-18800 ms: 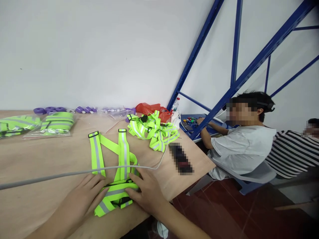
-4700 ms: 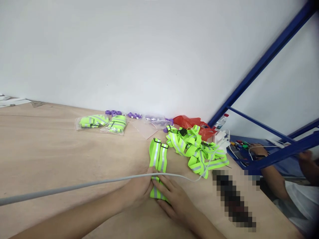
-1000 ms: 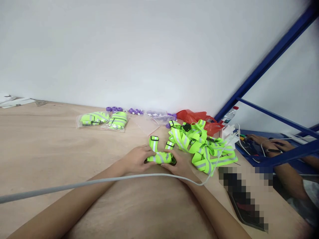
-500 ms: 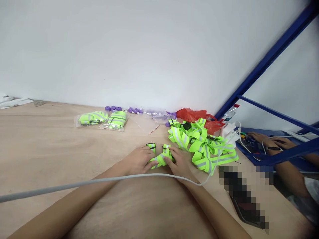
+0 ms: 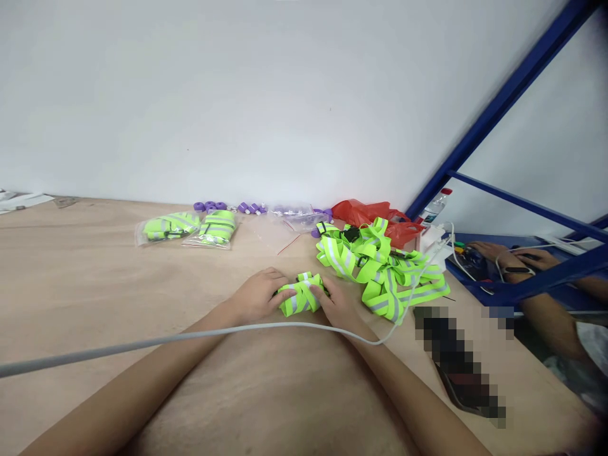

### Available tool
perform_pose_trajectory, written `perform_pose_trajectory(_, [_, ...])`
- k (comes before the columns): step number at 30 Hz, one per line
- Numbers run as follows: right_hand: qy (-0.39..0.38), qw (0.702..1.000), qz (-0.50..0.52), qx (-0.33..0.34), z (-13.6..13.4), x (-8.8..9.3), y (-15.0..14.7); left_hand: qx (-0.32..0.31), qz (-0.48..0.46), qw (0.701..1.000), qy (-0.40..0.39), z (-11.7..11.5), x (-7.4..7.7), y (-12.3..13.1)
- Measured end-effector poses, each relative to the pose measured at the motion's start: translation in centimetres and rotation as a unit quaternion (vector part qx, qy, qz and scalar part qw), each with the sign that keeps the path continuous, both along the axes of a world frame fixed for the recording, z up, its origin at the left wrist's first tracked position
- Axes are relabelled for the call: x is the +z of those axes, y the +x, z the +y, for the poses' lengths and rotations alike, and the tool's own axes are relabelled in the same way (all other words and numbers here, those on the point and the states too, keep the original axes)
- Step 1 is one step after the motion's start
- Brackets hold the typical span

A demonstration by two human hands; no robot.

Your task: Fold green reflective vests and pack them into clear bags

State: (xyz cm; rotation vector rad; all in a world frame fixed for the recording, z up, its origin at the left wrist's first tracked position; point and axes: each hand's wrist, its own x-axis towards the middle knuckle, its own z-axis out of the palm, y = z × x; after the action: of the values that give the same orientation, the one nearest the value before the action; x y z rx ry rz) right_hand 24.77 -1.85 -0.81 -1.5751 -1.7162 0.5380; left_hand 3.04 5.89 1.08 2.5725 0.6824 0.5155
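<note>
— Where's the vest [image 5: 301, 297]?
— On the table [image 5: 95, 297], folded into a small bundle with its long axis left–right. The left hand [image 5: 256, 294] grips its left end and the right hand [image 5: 338, 304] its right end. Fingers are curled onto it, and neither hand is nearer.
— What differs?
— Half a second back, two black-tipped strap ends stuck up. Now they're tucked in and the bundle is tighter. The pile [image 5: 380, 269] lies just beyond the right hand.

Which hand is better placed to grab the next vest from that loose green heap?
Probably the right hand: the heap of loose vests lies just beside it, while the left hand sits on the far side of the folded vest both hands clasp.
</note>
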Motion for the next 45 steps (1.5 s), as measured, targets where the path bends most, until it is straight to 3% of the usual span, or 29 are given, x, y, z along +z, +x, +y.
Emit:
perform_pose_trajectory(9, [0.052, 0.997, -0.047, -0.031, 0.7, -0.7, 0.0, 0.084, -0.03, 0.996, -0.015, 0.2, -1.3, 0.2])
perform_pose_trajectory(14, [0.057, 0.997, -0.038, -0.021, 0.9, -0.6, 0.1, 0.161, 0.025, 0.987, 0.011, -0.3, -1.3, 0.4])
perform_pose_trajectory(22, [0.044, 0.997, -0.053, -0.04, 0.7, -0.6, -0.1, 0.133, -0.003, 0.991, -0.024, -0.1, -1.1, 0.6])
perform_pose_trajectory(27, [0.042, 0.997, -0.007, -0.067, 0.8, -1.0, -0.1, 0.114, -0.026, 0.993, -0.029, 0.0, -1.4, 0.6])
perform_pose_trajectory(34, [0.042, 0.998, -0.017, -0.051, 1.1, -1.1, 0.2, 0.117, -0.04, 0.992, -0.028, 0.0, -1.5, 0.8])
perform_pose_trajectory(41, [0.052, 0.994, -0.078, -0.048, 1.5, -2.0, 0.8, 0.22, -0.002, 0.975, -0.021, 0.5, -2.3, 0.3])
perform_pose_trajectory(45, [0.034, 0.991, -0.116, -0.048, 1.7, -2.5, 1.1, 0.224, 0.011, 0.974, -0.025, 0.6, -2.7, 0.3])
